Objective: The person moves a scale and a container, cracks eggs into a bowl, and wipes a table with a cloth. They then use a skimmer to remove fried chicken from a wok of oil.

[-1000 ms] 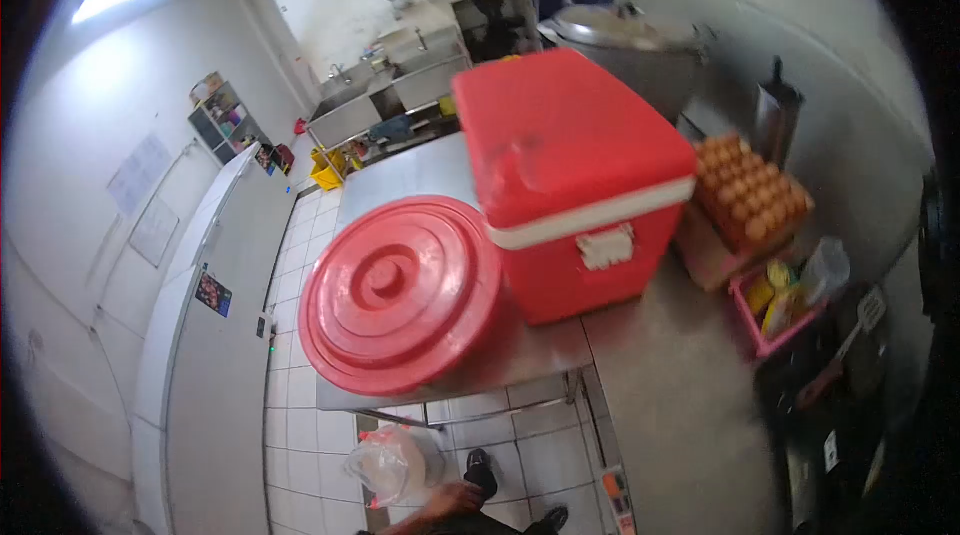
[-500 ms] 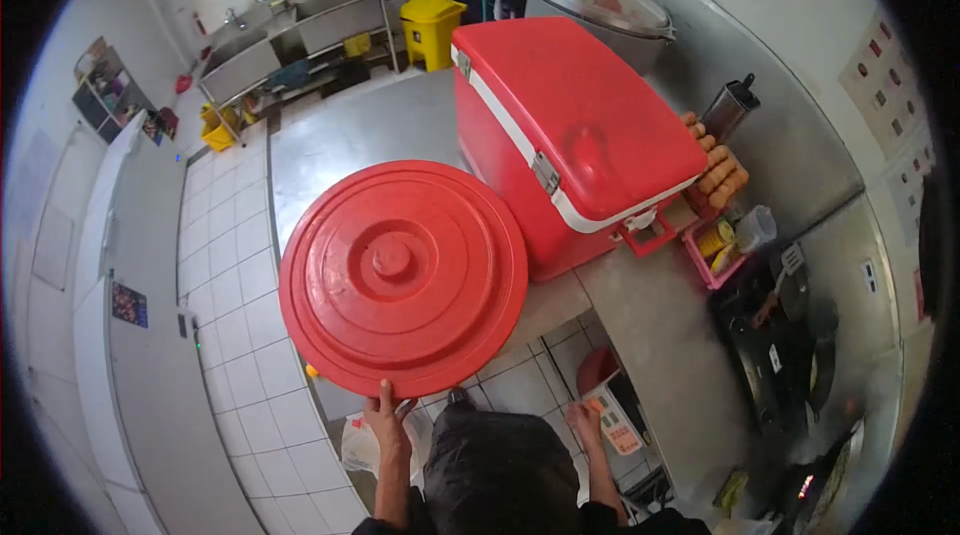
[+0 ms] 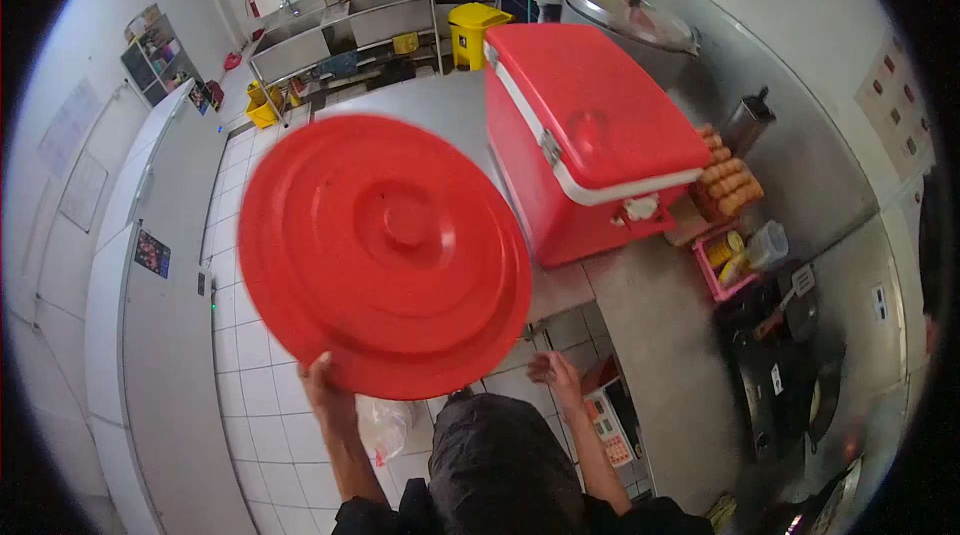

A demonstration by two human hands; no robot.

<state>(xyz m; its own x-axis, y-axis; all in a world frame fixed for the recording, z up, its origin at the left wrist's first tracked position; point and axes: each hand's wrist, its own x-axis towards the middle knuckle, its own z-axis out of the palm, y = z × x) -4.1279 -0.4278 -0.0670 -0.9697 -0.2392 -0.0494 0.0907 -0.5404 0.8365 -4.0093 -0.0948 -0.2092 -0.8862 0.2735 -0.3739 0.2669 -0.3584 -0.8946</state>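
My left hand [image 3: 322,387] grips the near-left edge of a large round red plastic lid [image 3: 350,285], thumb on top and the other fingers hidden beneath the rim. The lid is tilted, its knob [image 3: 405,223] facing up, and whatever lies below it is hidden. My right hand [image 3: 556,377] is off the lid's right edge, fingers loosely apart and holding nothing. A red cooler box [image 3: 600,105] with a white band stands on the steel table [image 3: 455,95] just beyond the lid.
To the right, a steel counter [image 3: 655,335] carries a pink basket [image 3: 722,270], eggs [image 3: 730,185] and a black stove [image 3: 765,365]. A scale [image 3: 608,430] sits below. A plastic bag [image 3: 383,425] lies near my left forearm. White freezers [image 3: 165,325] line the left.
The lid has been raised and tilted and has shifted left, with my left hand on its edge. My right hand has moved up nearer the lid, its fingers loosening. The view has shifted too.
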